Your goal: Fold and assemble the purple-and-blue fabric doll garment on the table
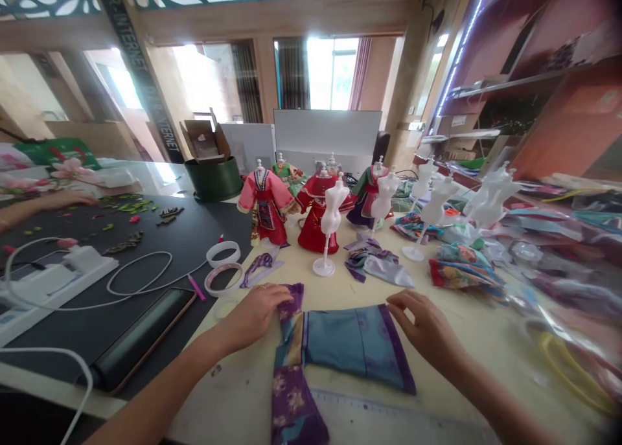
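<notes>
My open left hand [256, 315] presses on the soft blue and purple cloth [350, 344], which runs sideways to its right. My open right hand [425, 331] hovers just past the cloth's other end.

Left hand [253, 319] rests on a folded blue-and-purple doll garment [352, 344] on a cream table [228, 393]; right hand [422, 328] hovers just beside it. White mannequins [333, 215] and red doll dresses [267, 205] stand beyond.
</notes>
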`<state>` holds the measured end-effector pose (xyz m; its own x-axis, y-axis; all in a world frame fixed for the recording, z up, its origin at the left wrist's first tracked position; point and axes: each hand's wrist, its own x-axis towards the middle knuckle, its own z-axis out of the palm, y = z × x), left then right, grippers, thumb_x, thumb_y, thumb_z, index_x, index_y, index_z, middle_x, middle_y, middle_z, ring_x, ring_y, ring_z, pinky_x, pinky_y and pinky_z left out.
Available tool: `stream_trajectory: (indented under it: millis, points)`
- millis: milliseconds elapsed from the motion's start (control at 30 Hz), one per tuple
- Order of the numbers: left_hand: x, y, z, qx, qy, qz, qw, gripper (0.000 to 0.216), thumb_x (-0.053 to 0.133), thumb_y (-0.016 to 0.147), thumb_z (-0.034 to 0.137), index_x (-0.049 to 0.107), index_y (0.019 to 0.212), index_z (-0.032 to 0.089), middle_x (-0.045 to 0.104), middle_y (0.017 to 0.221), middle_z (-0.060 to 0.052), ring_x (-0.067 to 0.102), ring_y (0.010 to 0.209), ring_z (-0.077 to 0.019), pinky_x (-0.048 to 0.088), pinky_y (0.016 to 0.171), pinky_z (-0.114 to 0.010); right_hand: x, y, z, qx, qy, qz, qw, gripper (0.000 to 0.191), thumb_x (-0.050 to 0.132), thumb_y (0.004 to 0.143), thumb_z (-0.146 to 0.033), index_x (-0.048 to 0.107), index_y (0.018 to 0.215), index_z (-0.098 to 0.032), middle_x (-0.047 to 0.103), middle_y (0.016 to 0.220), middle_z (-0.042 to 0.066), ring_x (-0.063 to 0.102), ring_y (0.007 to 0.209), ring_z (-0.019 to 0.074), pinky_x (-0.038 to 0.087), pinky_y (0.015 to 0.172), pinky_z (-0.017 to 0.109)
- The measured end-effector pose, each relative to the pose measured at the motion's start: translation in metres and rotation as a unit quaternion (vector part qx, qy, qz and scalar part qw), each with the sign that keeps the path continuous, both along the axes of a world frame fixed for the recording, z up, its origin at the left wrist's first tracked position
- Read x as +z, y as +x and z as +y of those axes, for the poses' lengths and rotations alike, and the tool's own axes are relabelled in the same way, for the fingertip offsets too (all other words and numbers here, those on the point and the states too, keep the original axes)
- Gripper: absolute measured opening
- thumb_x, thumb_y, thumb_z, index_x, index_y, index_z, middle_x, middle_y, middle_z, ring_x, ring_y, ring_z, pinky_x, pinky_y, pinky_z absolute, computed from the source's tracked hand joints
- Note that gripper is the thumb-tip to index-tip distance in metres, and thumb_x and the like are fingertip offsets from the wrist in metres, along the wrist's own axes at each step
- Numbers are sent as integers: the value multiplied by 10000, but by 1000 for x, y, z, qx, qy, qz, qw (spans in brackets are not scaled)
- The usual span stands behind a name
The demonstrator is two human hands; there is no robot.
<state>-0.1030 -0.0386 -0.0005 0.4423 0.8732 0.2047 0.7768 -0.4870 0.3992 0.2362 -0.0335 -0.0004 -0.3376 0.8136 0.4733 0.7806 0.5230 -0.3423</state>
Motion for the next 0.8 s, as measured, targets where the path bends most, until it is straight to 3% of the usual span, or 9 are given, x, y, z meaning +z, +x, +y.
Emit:
stream_trajectory:
  millis: [67,133,233,333,433,533,633,733,800]
  points:
    - [-4,-6,-4,-31,20,67,997,461,372,785,30,582,1142,231,579,1221,-45,489,1156,-213,366,989,-399,17,-20,-25,73,-8,-30,997,160,458,866,-250,599,819,-191,621,776,50,562,748,187,437,695,320]
    - [-9,-8,-3,-50,33,104,993,461,379,794,40,560,1172,232,558,1241,-57,476,1164,-229,362,980,-424,21,-50,-52,155,-5,-60,986,143,459,856,-217,587,801,-186,612,774,47,544,731,177,430,665,304]
    - [-14,-5,5,-62,41,115,991,430,393,801,55,568,1154,227,562,1221,-63,475,1149,-237,355,973,-428,-5,-100,-82,261,101,-130,951,163,546,808,-293,551,688,-183,570,633,10,483,574,157,390,545,289]
    - [-16,-1,11,-63,52,120,989,402,406,780,43,592,1099,203,584,1163,-72,490,1105,-230,351,964,-417,-44,-132,-91,229,154,-187,943,144,547,808,-246,539,690,-162,561,625,26,463,547,158,356,505,292]
    - [-16,1,13,-54,62,115,990,352,418,771,48,610,1036,178,598,1103,-89,501,1059,-235,354,945,-420,-61,-133,-88,232,157,-168,945,128,537,796,-160,507,673,-174,559,645,18,468,558,155,337,495,275]
    - [-18,1,13,-36,70,98,992,282,413,776,60,625,936,154,610,1014,-103,518,986,-239,368,909,-426,-47,-114,-87,238,125,-75,960,125,464,809,-121,518,715,-183,551,639,7,477,566,145,358,515,255]
    - [-18,1,16,-9,71,61,996,231,399,793,89,620,828,145,616,921,-103,528,925,-240,381,876,-436,-15,-89,-87,185,-35,45,981,113,439,784,-132,538,768,-184,586,731,35,532,671,158,414,581,249]
    - [-9,2,16,17,64,1,998,190,416,813,160,602,773,159,624,912,-93,538,915,-233,394,873,-437,15,-67,-82,126,-112,164,972,131,443,842,-206,548,764,-192,594,722,25,546,655,150,442,598,248]
    - [5,2,13,30,58,-51,997,164,435,816,205,589,774,168,625,971,-94,543,962,-228,404,892,-420,29,-53,-77,66,-125,230,963,177,474,854,-305,568,751,-195,598,700,21,547,639,155,448,579,248]
